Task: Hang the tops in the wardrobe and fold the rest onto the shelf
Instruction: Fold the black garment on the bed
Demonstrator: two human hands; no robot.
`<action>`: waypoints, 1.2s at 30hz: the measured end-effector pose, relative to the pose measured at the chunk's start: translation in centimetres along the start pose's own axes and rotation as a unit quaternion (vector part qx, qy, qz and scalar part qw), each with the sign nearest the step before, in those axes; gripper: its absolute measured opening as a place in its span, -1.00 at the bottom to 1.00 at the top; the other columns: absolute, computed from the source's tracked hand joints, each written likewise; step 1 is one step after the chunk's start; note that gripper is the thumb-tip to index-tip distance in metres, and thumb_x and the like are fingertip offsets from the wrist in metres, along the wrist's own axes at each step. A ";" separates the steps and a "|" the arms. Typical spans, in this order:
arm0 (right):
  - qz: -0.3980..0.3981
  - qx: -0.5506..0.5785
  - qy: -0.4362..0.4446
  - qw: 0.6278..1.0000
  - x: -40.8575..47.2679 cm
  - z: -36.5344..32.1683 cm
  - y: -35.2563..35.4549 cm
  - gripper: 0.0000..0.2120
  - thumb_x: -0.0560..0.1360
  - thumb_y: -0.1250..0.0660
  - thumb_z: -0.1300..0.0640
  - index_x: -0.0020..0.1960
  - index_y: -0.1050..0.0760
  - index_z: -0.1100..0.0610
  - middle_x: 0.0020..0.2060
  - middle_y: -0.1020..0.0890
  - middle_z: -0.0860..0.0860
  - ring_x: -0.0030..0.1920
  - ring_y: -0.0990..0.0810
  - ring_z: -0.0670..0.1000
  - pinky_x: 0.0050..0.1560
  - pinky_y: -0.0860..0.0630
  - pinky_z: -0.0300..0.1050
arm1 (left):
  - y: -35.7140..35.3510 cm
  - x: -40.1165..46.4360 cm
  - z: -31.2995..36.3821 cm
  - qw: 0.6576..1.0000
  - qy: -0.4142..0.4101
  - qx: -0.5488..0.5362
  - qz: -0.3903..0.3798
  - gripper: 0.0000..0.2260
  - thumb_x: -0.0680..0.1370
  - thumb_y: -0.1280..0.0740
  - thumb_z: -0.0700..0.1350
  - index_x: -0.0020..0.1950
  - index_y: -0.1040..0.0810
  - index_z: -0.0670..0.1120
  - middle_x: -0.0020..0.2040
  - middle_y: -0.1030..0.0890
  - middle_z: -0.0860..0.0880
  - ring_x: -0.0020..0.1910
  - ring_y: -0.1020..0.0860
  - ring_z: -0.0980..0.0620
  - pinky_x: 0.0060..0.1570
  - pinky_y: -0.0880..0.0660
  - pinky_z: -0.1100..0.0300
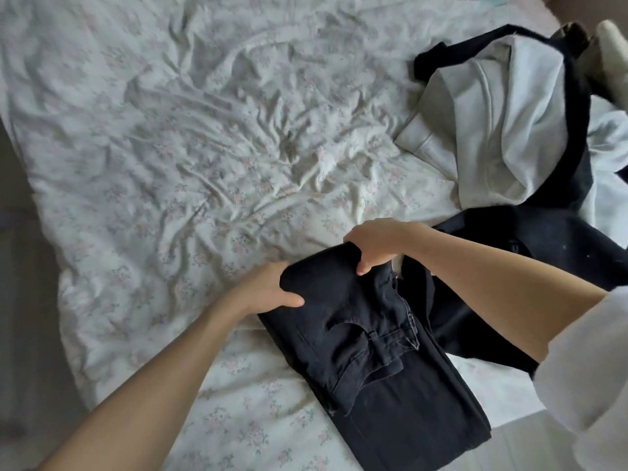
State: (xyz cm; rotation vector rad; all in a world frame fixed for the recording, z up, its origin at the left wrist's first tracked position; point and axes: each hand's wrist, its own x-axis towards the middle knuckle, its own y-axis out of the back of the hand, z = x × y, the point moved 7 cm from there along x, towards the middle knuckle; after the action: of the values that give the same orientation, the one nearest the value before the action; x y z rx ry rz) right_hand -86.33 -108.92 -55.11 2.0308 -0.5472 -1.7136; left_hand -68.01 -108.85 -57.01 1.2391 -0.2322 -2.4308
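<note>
A pair of black jeans (pixel 370 338) lies partly folded on the bed (pixel 176 158), near its front right. My left hand (pixel 268 287) grips the folded edge on the left side, thumb on top. At the far corner of the fold, my right hand (pixel 373 241) pinches the fabric with curled fingers. To the right lies a grey-white top (pixel 489 130) on a black garment (pixel 557 246). No wardrobe or shelf is in view.
The bed has a wrinkled white floral sheet. Its left edge meets a grey floor (pixel 20 300). A white garment (pixel 608 144) lies at the far right beside the pile. Something brown and white (pixel 598 42) stands beyond the bed's top right corner.
</note>
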 end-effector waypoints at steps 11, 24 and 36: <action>0.108 -0.031 0.022 0.993 -7.4 -3.9 9.8 -0.73 0.40 -0.42 -0.07 0.01 -0.45 -0.01 -0.23 -0.46 -0.12 -0.10 -0.47 0.00 -0.15 -0.34 -0.10 | 7.0 -7.4 4.2 0.997 -0.025 0.008 0.072 -0.39 0.45 -0.46 -0.02 0.44 -0.33 -0.08 0.36 -0.45 -0.01 0.30 -0.45 -0.01 0.31 -0.38 0.06; 0.372 -0.069 -0.001 0.926 -11.0 -6.9 19.8 -0.60 0.46 -0.36 -0.12 0.24 -0.44 -0.03 0.10 -0.48 -0.01 0.19 -0.44 0.07 0.03 -0.30 -0.05 | 19.0 -13.2 8.0 0.913 -0.003 0.156 0.377 -0.71 0.45 -0.43 0.09 0.03 -0.41 0.04 -0.26 -0.48 0.11 -0.27 -0.47 0.06 -0.35 -0.33 0.18; 0.406 -0.049 -0.037 0.912 -13.0 -3.6 4.3 -0.58 0.44 -0.35 0.03 0.29 -0.43 0.00 0.10 -0.46 0.05 0.15 -0.44 0.13 0.31 -0.17 0.05 | 3.5 -13.9 8.1 0.855 -0.119 0.259 0.434 -0.77 0.50 -0.40 -0.07 0.07 -0.48 -0.16 -0.18 -0.61 -0.12 -0.16 -0.57 -0.13 -0.35 -0.32 0.13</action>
State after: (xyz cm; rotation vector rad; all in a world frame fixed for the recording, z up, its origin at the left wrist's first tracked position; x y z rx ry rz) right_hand -85.01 -105.10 -41.60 1.3557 -1.1110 -1.2563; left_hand -66.27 -106.43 -40.85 0.7289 -1.2811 -1.7205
